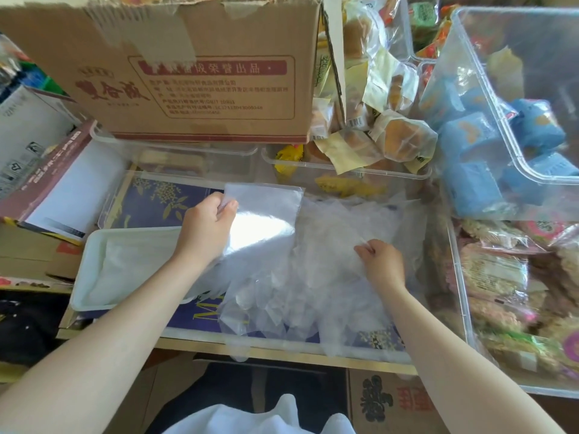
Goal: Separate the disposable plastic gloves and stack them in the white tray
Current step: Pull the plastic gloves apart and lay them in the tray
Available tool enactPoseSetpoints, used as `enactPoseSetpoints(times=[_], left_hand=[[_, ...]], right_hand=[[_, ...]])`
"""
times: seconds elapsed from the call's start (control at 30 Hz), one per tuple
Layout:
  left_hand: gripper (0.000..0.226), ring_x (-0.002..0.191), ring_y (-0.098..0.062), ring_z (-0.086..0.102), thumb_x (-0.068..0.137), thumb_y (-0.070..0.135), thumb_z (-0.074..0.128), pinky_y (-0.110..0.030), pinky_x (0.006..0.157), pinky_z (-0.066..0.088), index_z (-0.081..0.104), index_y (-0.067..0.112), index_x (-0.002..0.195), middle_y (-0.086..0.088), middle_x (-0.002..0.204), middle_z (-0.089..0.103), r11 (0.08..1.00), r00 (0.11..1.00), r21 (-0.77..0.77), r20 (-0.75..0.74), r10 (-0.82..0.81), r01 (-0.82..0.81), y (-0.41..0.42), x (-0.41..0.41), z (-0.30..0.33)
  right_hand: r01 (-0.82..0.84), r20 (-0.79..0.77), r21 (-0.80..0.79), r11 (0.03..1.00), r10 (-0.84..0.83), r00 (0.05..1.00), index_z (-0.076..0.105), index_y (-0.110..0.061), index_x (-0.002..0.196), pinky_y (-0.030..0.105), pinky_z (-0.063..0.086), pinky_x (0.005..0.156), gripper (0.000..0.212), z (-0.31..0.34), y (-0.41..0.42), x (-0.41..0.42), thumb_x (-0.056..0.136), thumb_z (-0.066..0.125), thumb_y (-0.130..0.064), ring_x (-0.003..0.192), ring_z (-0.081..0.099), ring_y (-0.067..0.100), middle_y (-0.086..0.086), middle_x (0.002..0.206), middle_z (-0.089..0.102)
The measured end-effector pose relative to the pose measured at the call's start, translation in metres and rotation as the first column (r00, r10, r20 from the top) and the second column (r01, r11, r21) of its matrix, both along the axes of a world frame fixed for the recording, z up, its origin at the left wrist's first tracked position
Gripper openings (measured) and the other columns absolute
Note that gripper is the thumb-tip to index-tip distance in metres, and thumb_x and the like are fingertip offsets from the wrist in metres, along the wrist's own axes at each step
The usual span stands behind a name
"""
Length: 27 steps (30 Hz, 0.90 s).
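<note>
**A:** While the left hand [205,227] pinches the cuff end of one clear glove [263,214] between thumb and fingers, the right hand [380,261] has its own grip closed on a bit of film in the loose pile of gloves [300,296]. Am I reading that right?

**B:** Yep, both grips are pinching plastic. The held glove is raised a little and catching glare, its finger end lying down into the heap. The pile spreads over a dark blue printed board [150,202] on the table, with some gloves drooping over the near edge.

**A:** And the white tray [82,277]?

**B:** Just left of the pile, under the left forearm, partly on that blue board. There's already a flat layer of clear gloves inside it.

**A:** Background's busy lol

**B:** Big cardboard box [194,76] at the back, clear bins of wrapped snacks [488,145] on the right
</note>
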State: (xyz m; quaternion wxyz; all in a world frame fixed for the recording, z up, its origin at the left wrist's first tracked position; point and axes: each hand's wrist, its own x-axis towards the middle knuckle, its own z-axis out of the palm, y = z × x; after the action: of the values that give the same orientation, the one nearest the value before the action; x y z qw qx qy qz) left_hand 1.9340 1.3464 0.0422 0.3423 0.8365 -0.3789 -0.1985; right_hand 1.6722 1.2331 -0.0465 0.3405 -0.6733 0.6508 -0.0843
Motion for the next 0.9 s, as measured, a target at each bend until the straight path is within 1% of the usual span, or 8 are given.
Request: enactPoseSetpoints(times=[0.13, 0.27, 0.4, 0.47, 0.6, 0.73, 0.8, 0.9], left_hand=[[0.037, 0.059, -0.021, 0.036, 0.095, 0.027, 0.046, -0.034, 0.057, 0.028, 0.043, 0.001, 0.069, -0.004, 0.061, 0.041, 0.995, 0.990, -0.061, -0.117, 0.072, -0.080, -0.004, 0.000, 0.002], [0.036, 0.056, -0.018, 0.034, 0.096, 0.029, 0.044, -0.035, 0.055, 0.026, 0.038, 0.011, 0.065, -0.002, 0.059, 0.039, 0.991, 0.988, -0.092, -0.128, 0.084, -0.096, -0.008, -0.001, 0.010], [0.032, 0.059, -0.021, 0.042, 0.097, 0.028, 0.042, -0.033, 0.055, 0.032, 0.045, 0.009, 0.071, -0.004, 0.063, 0.049, 0.986, 0.993, -0.144, -0.100, 0.067, -0.082, -0.012, -0.003, 0.024], [0.030, 0.066, -0.028, 0.047, 0.097, 0.026, 0.042, -0.034, 0.058, 0.035, 0.050, 0.004, 0.077, -0.010, 0.069, 0.054, 0.985, 0.995, -0.155, -0.085, 0.058, -0.071, -0.013, -0.002, 0.030], [0.029, 0.058, -0.018, 0.035, 0.098, 0.026, 0.038, -0.033, 0.055, 0.027, 0.046, 0.011, 0.074, 0.001, 0.060, 0.037, 0.982, 0.987, -0.186, -0.159, -0.011, -0.019, -0.016, -0.005, 0.037], [0.025, 0.060, -0.012, 0.041, 0.097, 0.032, 0.039, -0.029, 0.062, 0.034, 0.056, 0.022, 0.081, 0.005, 0.064, 0.046, 0.969, 0.935, -0.244, -0.335, -0.116, 0.033, -0.015, -0.017, 0.040], [0.024, 0.066, -0.012, 0.044, 0.093, 0.037, 0.040, -0.032, 0.069, 0.035, 0.058, 0.029, 0.079, 0.007, 0.070, 0.051, 0.962, 0.902, -0.272, -0.408, -0.142, 0.029, -0.013, -0.021, 0.042], [0.026, 0.063, -0.006, 0.045, 0.097, 0.030, 0.042, -0.029, 0.070, 0.036, 0.056, 0.026, 0.076, 0.006, 0.062, 0.046, 0.957, 0.887, -0.289, -0.435, -0.154, 0.024, -0.011, -0.028, 0.047]], right_hand=[[0.016, 0.037, -0.115, 0.993, -0.012, 0.999, 0.064, -0.004, 0.083, 0.036, 0.039, 0.061, 0.032, 0.025, -0.005, -0.002, 0.098, 0.045, -0.026, 0.071, 0.056, 0.028, 0.011, 0.076, 0.062], [0.093, 0.591, 0.169, 0.981, -0.176, 0.787, 0.068, -0.016, 0.082, 0.026, 0.039, 0.059, 0.022, 0.069, -0.015, 0.003, 0.096, 0.050, -0.016, 0.057, 0.058, 0.010, 0.002, 0.082, 0.065], [-0.219, 0.774, 0.154, 0.963, 0.020, 0.632, 0.068, -0.016, 0.076, 0.021, 0.041, 0.055, 0.014, 0.114, -0.014, 0.000, 0.087, 0.060, -0.012, 0.055, 0.056, 0.008, -0.002, 0.069, 0.066], [-0.409, 0.894, 0.191, 0.893, 0.015, 0.448, 0.070, -0.016, 0.073, 0.019, 0.046, 0.053, 0.010, 0.138, -0.010, -0.001, 0.073, 0.074, -0.024, 0.056, 0.057, 0.009, 0.001, 0.071, 0.068], [-0.623, 0.976, 0.144, 0.769, -0.005, 0.219, 0.072, -0.015, 0.075, 0.019, 0.051, 0.057, 0.025, 0.171, -0.002, 0.001, 0.060, 0.084, -0.032, 0.061, 0.065, 0.011, 0.001, 0.075, 0.071], [-0.510, 0.936, 0.261, 0.819, -0.085, 0.343, 0.060, -0.005, 0.099, 0.024, 0.052, 0.060, 0.040, 0.168, -0.003, 0.019, 0.068, 0.079, -0.022, 0.064, 0.057, 0.019, 0.013, 0.079, 0.057], [-0.353, 0.864, 0.278, 0.893, -0.072, 0.499, 0.058, -0.008, 0.091, 0.024, 0.047, 0.055, 0.009, 0.161, -0.002, 0.028, 0.083, 0.060, -0.005, 0.061, 0.052, 0.019, 0.010, 0.076, 0.053], [-0.133, 0.808, 0.341, 0.931, -0.218, 0.548, 0.058, -0.014, 0.073, 0.025, 0.037, 0.052, 0.032, 0.153, 0.006, 0.039, 0.086, 0.041, 0.010, 0.052, 0.042, 0.016, 0.011, 0.065, 0.043]])
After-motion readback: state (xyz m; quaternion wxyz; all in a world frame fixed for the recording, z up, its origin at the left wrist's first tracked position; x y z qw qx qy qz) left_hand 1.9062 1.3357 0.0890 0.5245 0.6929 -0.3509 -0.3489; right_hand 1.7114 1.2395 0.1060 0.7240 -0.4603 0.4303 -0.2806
